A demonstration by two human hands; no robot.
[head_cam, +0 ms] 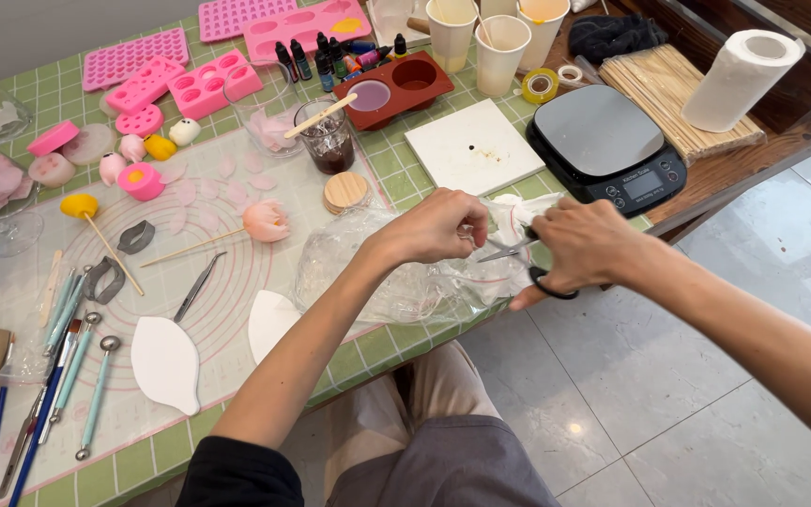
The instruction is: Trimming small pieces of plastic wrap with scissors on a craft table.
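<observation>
**A:** What have I got in each hand right now?

**B:** My left hand (438, 228) pinches the gathered end of a clear plastic bag (396, 272), grip pressed together on the crumpled film. My right hand (586, 246) is closed through the black handles of a pair of scissors (518, 255), blades pointing toward nine o'clock, meeting the plastic just beside my left fingers.

**A:** Why hold the bag that way?

**B:** I'd judge the pinch keeps the film taut so the blades have something firm to bite. The rest of the bag lies slack on the table (424, 333), at the near right edge.

**A:** What's around it?

**B:** At twelve o'clock from the bag sits a white square tile (474, 146); at one o'clock, a black kitchen scale (605, 148). A round wooden lid (346, 191) is near at eleven o'clock, and a pink flower on a stick (266, 221) lies at ten o'clock on the clear work mat (227, 282). Modelling tools (68, 366) are lined up far off at eight o'clock, well apart from the cutting, likely to keep them within reach but out of the way.
</observation>
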